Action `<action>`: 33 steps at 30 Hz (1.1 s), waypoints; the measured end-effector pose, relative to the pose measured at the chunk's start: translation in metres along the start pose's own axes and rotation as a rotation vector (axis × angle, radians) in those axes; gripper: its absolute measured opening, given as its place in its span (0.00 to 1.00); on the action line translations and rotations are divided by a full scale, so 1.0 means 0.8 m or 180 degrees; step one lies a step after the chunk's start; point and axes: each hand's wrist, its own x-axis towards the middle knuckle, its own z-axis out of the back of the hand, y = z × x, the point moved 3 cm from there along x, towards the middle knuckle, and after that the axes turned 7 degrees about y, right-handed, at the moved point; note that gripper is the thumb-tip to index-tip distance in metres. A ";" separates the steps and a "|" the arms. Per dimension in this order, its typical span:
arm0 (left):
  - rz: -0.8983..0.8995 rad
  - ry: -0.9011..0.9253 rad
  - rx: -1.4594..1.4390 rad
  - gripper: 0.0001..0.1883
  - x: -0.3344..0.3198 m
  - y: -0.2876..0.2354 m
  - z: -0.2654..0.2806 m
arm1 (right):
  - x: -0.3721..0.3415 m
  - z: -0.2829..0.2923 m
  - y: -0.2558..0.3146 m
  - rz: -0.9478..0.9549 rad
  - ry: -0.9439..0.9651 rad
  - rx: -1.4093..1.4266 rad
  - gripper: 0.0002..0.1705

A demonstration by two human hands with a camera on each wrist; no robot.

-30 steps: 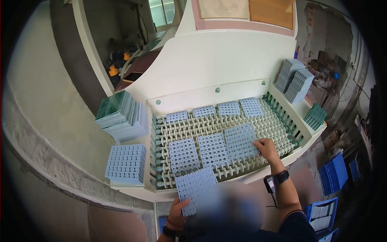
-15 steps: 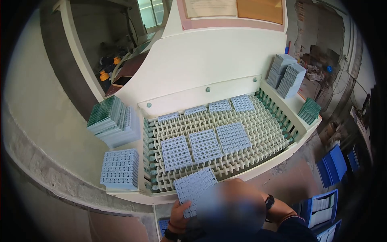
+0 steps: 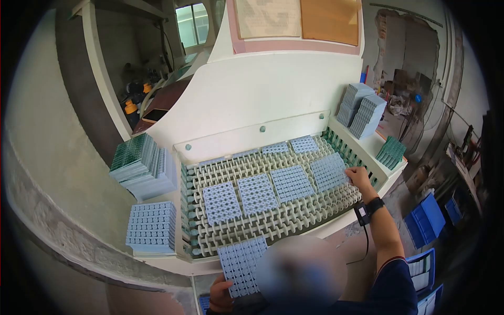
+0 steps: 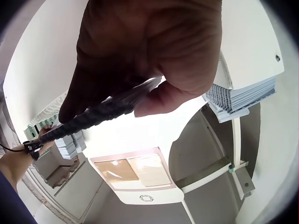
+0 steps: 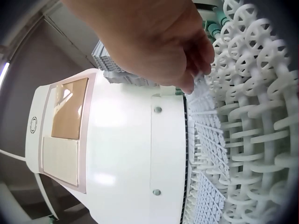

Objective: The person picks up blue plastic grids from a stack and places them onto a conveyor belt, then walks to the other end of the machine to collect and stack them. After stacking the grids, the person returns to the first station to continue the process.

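My right hand (image 3: pixel 359 178) pinches the right edge of a light-blue perforated panel (image 3: pixel 328 172), which lies over the white wheel rollers (image 3: pixel 296 227) at the right end of the front row. In the right wrist view, the fingertips (image 5: pixel 189 84) grip that panel's edge close over the rollers. Low in the head view, my left hand (image 3: pixel 220 295) holds a stack of similar panels (image 3: pixel 242 266) tilted in front of the machine. The left wrist view shows the stack (image 4: pixel 112 108) edge-on between thumb and fingers. A blurred patch hides part of it in the head view.
Three more panels (image 3: pixel 257 193) lie left in the front row; a back row (image 3: pixel 303 144) sits by the white hood (image 3: pixel 283 84). Panel stacks (image 3: pixel 151 226) stand on the left ledge, others (image 3: pixel 367 116) on the right. Blue crates (image 3: pixel 428 220) are at lower right.
My right hand let go of the third panel, drew back toward the held stack, then reached right with a fourth panel. The back-row panels have moved farther under the hood.
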 end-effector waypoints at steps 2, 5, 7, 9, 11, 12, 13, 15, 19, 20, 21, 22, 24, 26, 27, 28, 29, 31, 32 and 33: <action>-0.0055 0.0070 0.0280 0.33 -0.006 0.000 0.009 | 0.021 0.003 -0.021 0.0500 -0.0092 -0.1018 0.19; -0.0109 -0.0046 0.0477 0.32 -0.011 -0.003 0.004 | -0.020 -0.013 0.040 0.0417 -0.0348 -0.2012 0.21; -0.0105 -0.0238 0.0386 0.29 -0.011 -0.005 -0.003 | -0.061 -0.042 0.064 0.0731 -0.0221 -0.1571 0.20; -0.0114 -0.0201 0.0355 0.28 -0.009 -0.007 -0.012 | -0.114 -0.082 0.084 0.1051 0.0373 -0.0798 0.17; -0.0125 -0.0306 0.0339 0.29 -0.006 -0.007 -0.019 | -0.177 -0.142 0.084 0.0650 0.1670 0.0333 0.17; -0.0105 -0.0373 0.0345 0.29 -0.006 -0.008 -0.021 | -0.217 -0.170 0.096 0.0720 0.2187 0.0644 0.18; -0.0129 -0.0418 0.0343 0.29 -0.006 -0.008 -0.021 | -0.251 -0.194 0.103 0.0453 0.2678 0.0839 0.18; -0.0078 -0.0497 0.0656 0.28 -0.005 -0.008 -0.022 | -0.303 -0.228 0.111 -0.0334 0.3456 0.1267 0.17; -0.0091 -0.0707 0.0851 0.27 -0.010 -0.008 -0.033 | -0.334 -0.272 0.089 -0.0531 0.3664 0.1724 0.16; -0.0164 -0.0706 0.0805 0.26 -0.010 -0.008 -0.032 | -0.336 -0.273 0.090 -0.0536 0.3508 0.1770 0.15; -0.0230 -0.0706 0.0760 0.25 -0.011 -0.008 -0.031 | -0.338 -0.274 0.091 -0.0547 0.3348 0.1817 0.15; -0.0222 -0.0719 0.0771 0.25 -0.012 -0.007 -0.033 | -0.339 -0.274 0.092 -0.0555 0.3353 0.1834 0.15; -0.0337 -0.0466 0.0218 0.22 -0.009 -0.005 -0.039 | -0.336 -0.272 0.097 -0.0533 0.3186 0.1918 0.14; -0.0404 -0.0451 0.0157 0.23 -0.006 0.002 -0.033 | -0.332 -0.272 0.093 -0.0525 0.3127 0.1951 0.13; -0.0473 -0.0436 0.0092 0.23 -0.004 0.004 -0.031 | -0.330 -0.271 0.090 -0.0519 0.3070 0.1979 0.11; -0.0470 -0.0435 0.0089 0.23 -0.004 0.006 -0.029 | -0.329 -0.271 0.087 -0.0522 0.3067 0.1977 0.11; -0.0479 -0.0405 0.0058 0.23 -0.003 0.006 -0.029 | -0.329 -0.271 0.085 -0.0525 0.3036 0.1956 0.12; -0.0474 -0.0378 0.0037 0.23 -0.002 0.008 -0.028 | -0.330 -0.269 0.084 -0.0534 0.2998 0.1950 0.12; -0.0471 -0.0436 0.0039 0.23 0.001 0.012 -0.025 | -0.332 -0.267 0.087 -0.0587 0.2936 0.1992 0.13; -0.0471 -0.0493 0.0041 0.22 0.003 0.014 -0.023 | -0.332 -0.265 0.088 -0.0638 0.2875 0.2032 0.14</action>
